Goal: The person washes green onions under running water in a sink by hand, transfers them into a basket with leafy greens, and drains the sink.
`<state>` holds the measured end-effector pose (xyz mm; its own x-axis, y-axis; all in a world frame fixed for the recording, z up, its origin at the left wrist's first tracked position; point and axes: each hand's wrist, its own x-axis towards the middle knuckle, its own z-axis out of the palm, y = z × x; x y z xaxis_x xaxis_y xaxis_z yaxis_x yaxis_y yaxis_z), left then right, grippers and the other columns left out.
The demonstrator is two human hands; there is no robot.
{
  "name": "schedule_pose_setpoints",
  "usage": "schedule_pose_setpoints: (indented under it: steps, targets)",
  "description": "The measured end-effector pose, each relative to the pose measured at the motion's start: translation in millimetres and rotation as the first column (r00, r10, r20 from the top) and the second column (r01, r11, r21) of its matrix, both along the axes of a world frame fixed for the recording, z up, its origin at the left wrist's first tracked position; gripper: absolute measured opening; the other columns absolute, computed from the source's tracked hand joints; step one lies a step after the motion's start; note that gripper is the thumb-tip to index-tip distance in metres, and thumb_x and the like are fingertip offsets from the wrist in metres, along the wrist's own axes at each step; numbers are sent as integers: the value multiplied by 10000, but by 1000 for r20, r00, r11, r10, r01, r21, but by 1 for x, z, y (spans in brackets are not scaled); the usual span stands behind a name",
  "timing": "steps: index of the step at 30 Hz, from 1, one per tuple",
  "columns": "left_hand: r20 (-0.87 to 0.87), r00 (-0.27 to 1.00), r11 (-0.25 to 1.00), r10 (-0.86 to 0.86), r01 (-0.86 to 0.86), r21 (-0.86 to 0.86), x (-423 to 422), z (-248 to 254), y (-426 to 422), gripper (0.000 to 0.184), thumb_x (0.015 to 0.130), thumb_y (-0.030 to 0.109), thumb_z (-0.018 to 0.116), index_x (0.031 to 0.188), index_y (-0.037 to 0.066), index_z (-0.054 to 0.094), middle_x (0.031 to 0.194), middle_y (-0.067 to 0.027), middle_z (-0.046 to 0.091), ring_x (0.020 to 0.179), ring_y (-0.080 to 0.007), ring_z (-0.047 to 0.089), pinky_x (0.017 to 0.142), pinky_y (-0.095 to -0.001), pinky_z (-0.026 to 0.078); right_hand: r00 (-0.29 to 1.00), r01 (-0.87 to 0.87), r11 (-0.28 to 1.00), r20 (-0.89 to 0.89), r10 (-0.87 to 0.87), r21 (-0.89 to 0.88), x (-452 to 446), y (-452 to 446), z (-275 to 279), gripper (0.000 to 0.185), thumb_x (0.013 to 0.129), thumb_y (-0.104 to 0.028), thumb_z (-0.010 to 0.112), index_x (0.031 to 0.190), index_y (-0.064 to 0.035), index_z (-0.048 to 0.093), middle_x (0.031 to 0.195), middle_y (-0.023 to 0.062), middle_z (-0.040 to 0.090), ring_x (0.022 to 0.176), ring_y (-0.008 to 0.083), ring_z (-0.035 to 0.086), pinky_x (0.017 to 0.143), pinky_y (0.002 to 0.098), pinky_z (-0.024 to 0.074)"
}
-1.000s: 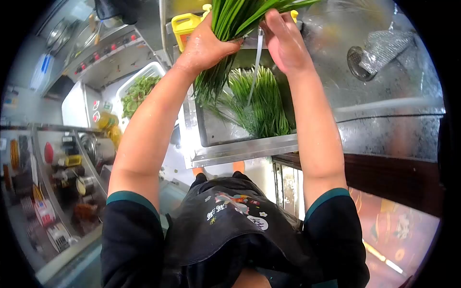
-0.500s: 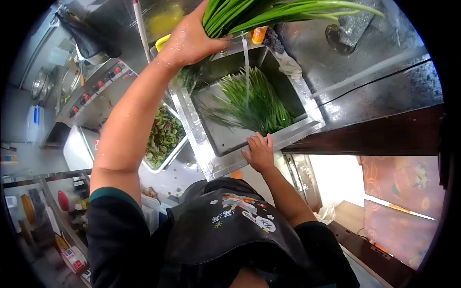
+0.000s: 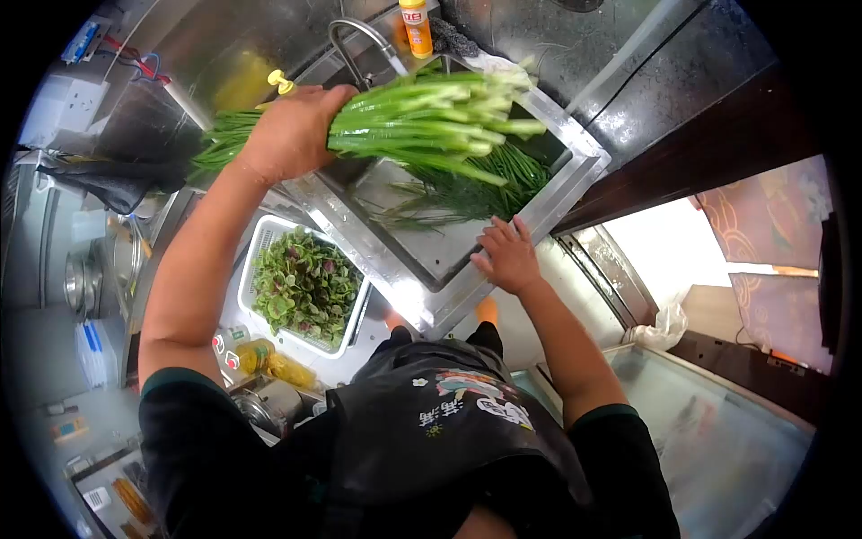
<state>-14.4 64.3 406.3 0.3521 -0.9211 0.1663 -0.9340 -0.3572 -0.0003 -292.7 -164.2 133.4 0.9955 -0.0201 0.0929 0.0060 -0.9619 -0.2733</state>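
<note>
My left hand (image 3: 292,135) is closed round a large bunch of long green stalks (image 3: 422,121), held sideways over the metal sink (image 3: 413,296). The pale ends point right and the green leaves stick out to the left of the hand. More thin green leaves (image 3: 512,180) lie in the basin, partly hidden under the bunch. My right hand (image 3: 510,255) rests on the sink's near rim with its fingers spread and nothing in them. A curved faucet (image 3: 364,34) stands behind the bunch.
A white basket (image 3: 359,310) of leafy greens (image 3: 305,286) stands left of the sink. Behind the sink are an orange bottle (image 3: 417,29) and a dark cloth (image 3: 455,40). Oil bottles (image 3: 269,359) stand at lower left. A glass-topped surface (image 3: 700,431) is at lower right.
The bunch has swung down and across the sink in my left hand. My right hand left the bunch earlier and has stayed at the near rim. The view has turned, showing more of the basket.
</note>
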Motion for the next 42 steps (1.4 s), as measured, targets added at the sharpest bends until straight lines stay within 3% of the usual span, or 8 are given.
schedule_pose_setpoints:
  steps: [4,8,11,15,20,27,38,42]
  targets:
    - [37,994,988,-108,103,117,21,-23,70,517,676,44,661,1173,37,523,938,-184,636,944,-380,622,838,-465,498,992,84,996,-100,-80,31,10,15,10,378,894,-412,614,1106,-104,675,1240,64,617,1374,250,398,1161,541,187]
    - [-50,998,990,39,-31,137,12,-23,171,523,714,152,730,1191,59,537,933,-173,626,909,-376,606,815,-466,482,997,69,998,-31,-69,11,11,19,15,340,893,-361,622,1093,-91,672,1251,72,609,1338,277,447,1151,545,219]
    - [-88,952,939,295,-271,212,-4,-28,255,538,684,59,675,1201,74,526,968,-160,647,932,-375,621,807,-460,497,994,45,998,-98,-49,-39,14,21,19,301,911,-298,595,1126,-94,651,1285,81,586,1383,272,389,1170,549,175]
    - [-55,799,776,599,-562,288,-11,-72,368,517,700,81,669,1195,79,520,953,-169,663,898,-390,631,796,-469,501,986,5,998,-165,-16,-68,19,24,23,284,917,-272,577,1122,-85,637,1293,93,566,1391,300,369,1171,558,159]
    - [-52,445,410,894,-767,493,3,-136,459,441,722,75,632,1145,51,509,907,-189,680,867,-408,653,778,-485,519,967,-37,992,-255,5,-119,25,25,25,282,932,-263,539,1150,-96,600,1299,109,537,1399,329,349,1165,562,142]
    - [-54,154,154,987,-758,634,50,-275,535,379,771,106,619,1132,35,525,981,-202,696,959,-372,672,827,-451,536,946,-46,983,-325,-15,-178,27,29,18,266,942,-257,515,1122,-75,586,1304,120,519,1415,354,316,1164,573,132]
    - [-92,-28,56,995,-612,789,69,-449,541,453,876,196,627,1300,111,495,1168,-119,681,1126,-269,637,926,-364,499,924,-56,962,-379,-51,-265,28,26,6,367,1002,-364,383,1075,-55,567,1250,143,515,1412,381,291,1149,585,137]
    - [-116,-138,-5,984,-664,748,66,-485,535,450,879,171,625,1304,135,482,1197,-118,659,1138,-304,628,958,-411,467,924,-50,965,-380,-53,-256,32,32,10,363,995,-345,386,1062,-35,563,1218,174,517,1383,401,312,1133,585,169]
